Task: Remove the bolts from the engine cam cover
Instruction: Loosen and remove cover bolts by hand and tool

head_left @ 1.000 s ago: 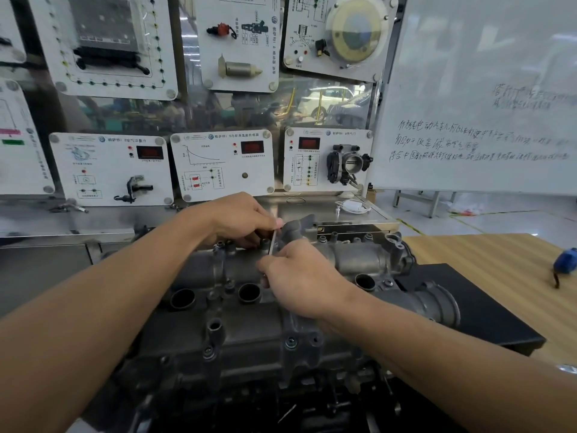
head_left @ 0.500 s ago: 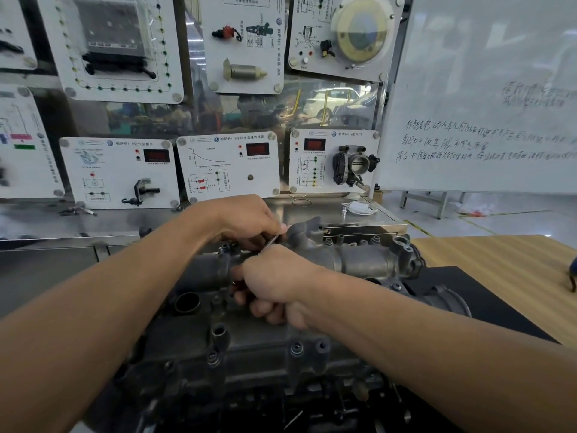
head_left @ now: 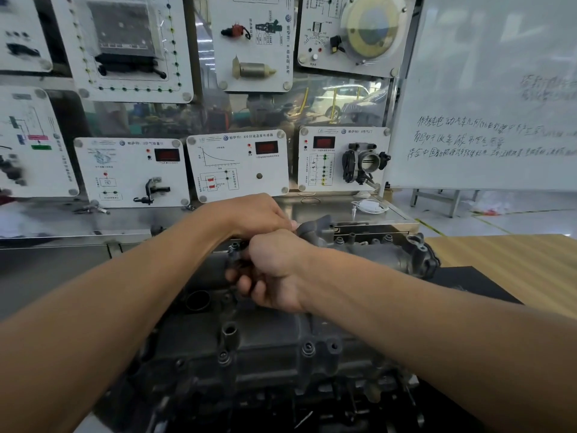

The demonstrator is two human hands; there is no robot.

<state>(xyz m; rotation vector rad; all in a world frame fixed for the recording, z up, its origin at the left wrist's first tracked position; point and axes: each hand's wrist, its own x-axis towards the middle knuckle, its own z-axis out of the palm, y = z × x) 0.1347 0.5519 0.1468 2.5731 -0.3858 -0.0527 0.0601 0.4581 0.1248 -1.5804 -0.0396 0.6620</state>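
Note:
The dark grey engine cam cover (head_left: 268, 339) lies in front of me on a black mat. Bolts sit in its near flange, one (head_left: 307, 348) right of centre and another (head_left: 223, 356) to its left. My right hand (head_left: 274, 270) is a fist over the middle of the cover, fingers curled round a dark wrench handle (head_left: 239, 264) that is mostly hidden. My left hand (head_left: 256, 217) is just behind it at the cover's far edge, fingers curled down over the wrench's upper end. The bolt under the hands is hidden.
A round plug hole (head_left: 197, 300) opens left of my hands. Behind the engine are a steel shelf (head_left: 343, 210) and a wall of white training panels (head_left: 237, 164). The black mat (head_left: 468, 282) lies on a wooden table (head_left: 515, 260) to the right, with a whiteboard (head_left: 499, 89) beyond.
My right hand has swung left and downward with the wrench, closing into a tighter fist. The thin metal shaft seen earlier between the hands is now covered. My left hand stays put.

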